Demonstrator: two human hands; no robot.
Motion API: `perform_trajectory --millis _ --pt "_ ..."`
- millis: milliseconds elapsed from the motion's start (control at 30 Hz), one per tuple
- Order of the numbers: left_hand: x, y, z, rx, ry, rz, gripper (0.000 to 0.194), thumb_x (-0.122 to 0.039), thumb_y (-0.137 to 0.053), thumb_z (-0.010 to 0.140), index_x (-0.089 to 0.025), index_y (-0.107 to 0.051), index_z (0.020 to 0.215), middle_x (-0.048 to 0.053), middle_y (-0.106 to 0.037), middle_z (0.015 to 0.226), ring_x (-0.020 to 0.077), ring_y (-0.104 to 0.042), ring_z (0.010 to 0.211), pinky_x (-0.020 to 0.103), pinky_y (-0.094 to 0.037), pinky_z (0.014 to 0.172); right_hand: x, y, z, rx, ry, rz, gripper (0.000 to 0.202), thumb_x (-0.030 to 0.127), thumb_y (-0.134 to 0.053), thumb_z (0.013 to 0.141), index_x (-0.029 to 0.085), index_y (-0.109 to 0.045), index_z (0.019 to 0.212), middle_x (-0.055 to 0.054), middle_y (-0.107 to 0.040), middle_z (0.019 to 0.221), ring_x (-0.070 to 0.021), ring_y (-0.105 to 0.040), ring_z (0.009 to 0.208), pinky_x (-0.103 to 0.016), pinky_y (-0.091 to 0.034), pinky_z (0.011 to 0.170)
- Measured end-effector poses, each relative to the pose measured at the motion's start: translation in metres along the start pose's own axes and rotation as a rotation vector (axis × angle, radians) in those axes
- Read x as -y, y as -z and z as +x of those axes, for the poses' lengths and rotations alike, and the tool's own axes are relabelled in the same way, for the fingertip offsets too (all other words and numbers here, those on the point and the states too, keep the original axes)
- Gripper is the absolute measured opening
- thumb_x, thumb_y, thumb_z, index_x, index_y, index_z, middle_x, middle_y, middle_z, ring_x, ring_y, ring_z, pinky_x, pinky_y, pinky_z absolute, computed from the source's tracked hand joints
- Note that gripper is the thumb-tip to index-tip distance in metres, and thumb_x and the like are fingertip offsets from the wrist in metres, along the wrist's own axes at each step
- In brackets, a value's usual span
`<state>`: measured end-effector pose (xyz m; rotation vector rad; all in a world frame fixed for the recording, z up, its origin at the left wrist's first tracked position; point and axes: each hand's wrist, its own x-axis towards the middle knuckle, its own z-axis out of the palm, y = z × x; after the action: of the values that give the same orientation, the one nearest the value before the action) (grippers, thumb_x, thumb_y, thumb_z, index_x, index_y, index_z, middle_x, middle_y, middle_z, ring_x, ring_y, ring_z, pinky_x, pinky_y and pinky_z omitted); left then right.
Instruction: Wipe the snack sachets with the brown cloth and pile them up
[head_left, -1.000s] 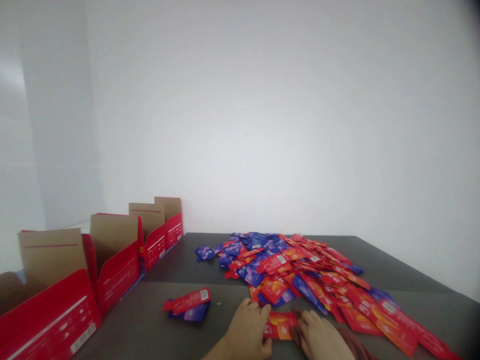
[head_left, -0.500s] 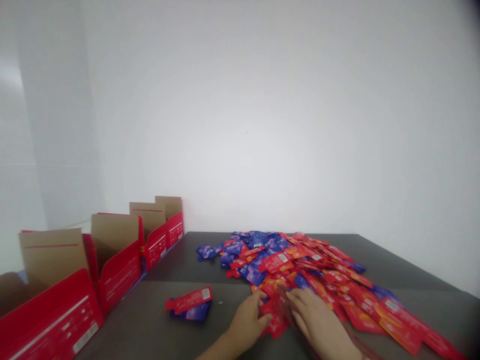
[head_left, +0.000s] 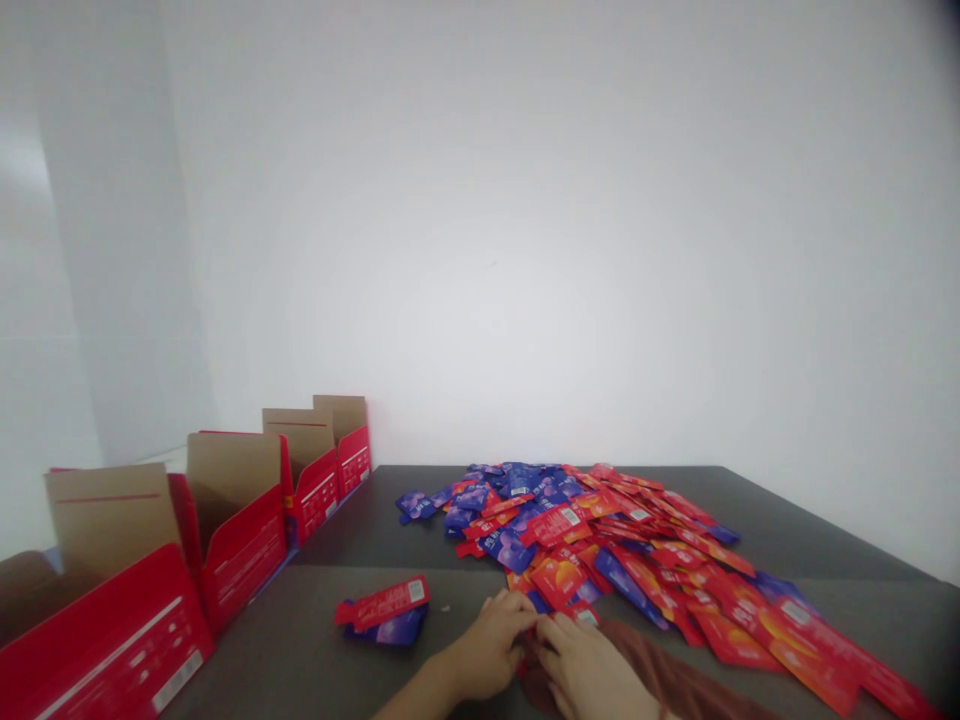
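My left hand (head_left: 491, 648) and my right hand (head_left: 589, 662) meet at the near edge of a heap of flat packets, their fingertips close together and curled. A sliver of a red packet (head_left: 523, 668) shows between and below them; the hands cover the rest of it. Just beyond my fingers lie a red packet with an orange fruit print (head_left: 559, 578) and the edge of another red one. Left of my hands, a red packet (head_left: 390, 602) lies across a blue-purple packet (head_left: 401, 628), apart from the heap.
Several open red cardboard boxes (head_left: 244, 560) with brown raised flaps stand in a row along the left side. Mixed red and blue packets (head_left: 630, 525) spread across the dark table (head_left: 330, 600), trailing to the right front. A white wall (head_left: 525, 250) rises behind.
My right hand has moved left and nearer me, up against my left hand. The red packet that showed between the hands is now mostly covered. The view has shifted slightly.
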<state>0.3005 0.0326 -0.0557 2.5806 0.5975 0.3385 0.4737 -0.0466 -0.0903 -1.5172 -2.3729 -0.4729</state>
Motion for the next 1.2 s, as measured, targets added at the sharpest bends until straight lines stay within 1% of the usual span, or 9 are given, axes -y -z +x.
perform_trajectory --millis 233,433,567,667,767,867,967,1100,1200 --pt "-0.005 -0.002 -0.001 0.013 -0.052 0.015 0.052 -0.005 -0.042 0.078 -0.034 -0.056 0.119 0.001 -0.054 0.121 0.0216 -0.044 0.117 0.047 -0.026 0.105 -0.041 0.018 -0.034 0.035 -0.279 -0.136 0.029 0.003 -0.049 0.081 0.021 -0.070 0.090 -0.004 -0.066 0.091 -0.0194 -0.060 0.081 -0.031 -0.040 0.069" --pt "-0.022 0.001 -0.001 -0.005 -0.036 0.073 0.022 -0.027 -0.060 0.079 -0.025 -0.062 0.101 0.003 -0.057 0.113 0.0238 -0.048 0.110 0.040 -0.034 0.099 -0.006 0.003 -0.020 0.010 -0.189 -0.205 0.030 0.004 -0.051 0.079 0.019 -0.070 0.097 -0.006 -0.068 0.097 -0.0209 -0.060 0.085 -0.032 -0.040 0.070" --pt "-0.022 -0.005 -0.003 -0.001 0.003 0.156 0.037 -0.041 -0.072 0.073 -0.024 -0.059 0.104 0.004 -0.056 0.116 0.0264 -0.048 0.110 0.041 -0.035 0.098 0.007 0.005 -0.012 0.044 -0.132 -0.100 0.028 0.009 -0.057 0.076 0.019 -0.070 0.098 -0.005 -0.068 0.100 -0.0209 -0.060 0.089 -0.031 -0.042 0.074" --pt "-0.017 -0.015 -0.003 -0.041 0.021 0.172 0.045 -0.044 -0.073 0.074 -0.025 -0.058 0.112 0.006 -0.056 0.120 0.0283 -0.048 0.112 0.043 -0.035 0.099 -0.009 0.022 -0.023 0.087 -0.181 0.027 0.026 0.009 -0.054 0.079 0.023 -0.071 0.093 -0.003 -0.068 0.097 -0.0200 -0.061 0.088 -0.029 -0.044 0.077" --pt "-0.016 -0.019 0.001 -0.055 0.151 0.105 0.070 -0.044 -0.081 0.062 -0.023 -0.054 0.123 0.009 -0.056 0.124 0.0304 -0.051 0.111 0.040 -0.040 0.095 -0.031 0.035 -0.038 0.081 -0.313 0.094 0.035 0.005 -0.043 0.084 0.022 -0.070 0.098 -0.005 -0.066 0.096 -0.0185 -0.063 0.087 -0.028 -0.045 0.077" --pt "-0.016 -0.005 0.002 0.036 0.383 -0.013 0.048 -0.031 -0.077 0.063 -0.021 -0.061 0.107 0.002 -0.065 0.098 0.0230 -0.060 0.085 0.029 -0.047 0.070 -0.045 0.038 -0.044 0.063 -0.405 0.112 0.038 0.007 -0.036 0.089 0.022 -0.070 0.096 -0.006 -0.065 0.094 -0.0179 -0.064 0.082 -0.029 -0.045 0.075" --pt "-0.009 0.030 -0.008 0.053 0.484 -0.018 0.016 -0.014 -0.058 0.070 -0.021 -0.063 0.084 -0.004 -0.063 0.074 0.0161 -0.060 0.069 0.022 -0.041 0.057 -0.047 0.034 -0.044 0.046 -0.410 0.107 0.035 0.010 -0.037 0.091 0.022 -0.070 0.092 -0.005 -0.066 0.091 -0.0177 -0.064 0.079 -0.029 -0.045 0.072" --pt "0.002 0.074 -0.033 -0.081 0.522 0.125 0.013 -0.012 -0.048 0.074 -0.019 -0.058 0.076 0.000 -0.062 0.078 0.0185 -0.059 0.078 0.026 -0.043 0.068 -0.043 0.029 -0.040 0.086 -0.408 0.086 0.034 0.008 -0.040 0.089 0.021 -0.071 0.091 -0.006 -0.067 0.092 -0.0187 -0.064 0.080 -0.030 -0.044 0.070" --pt "-0.002 0.063 -0.042 -0.174 0.400 0.184 0.016 -0.018 -0.053 0.078 -0.021 -0.060 0.092 0.003 -0.064 0.101 0.0204 -0.059 0.095 0.030 -0.044 0.084 -0.040 0.031 -0.037 0.114 -0.421 0.067 0.033 0.006 -0.043 0.086 0.021 -0.072 0.089 -0.006 -0.067 0.091 -0.0198 -0.064 0.083 -0.030 -0.044 0.071"
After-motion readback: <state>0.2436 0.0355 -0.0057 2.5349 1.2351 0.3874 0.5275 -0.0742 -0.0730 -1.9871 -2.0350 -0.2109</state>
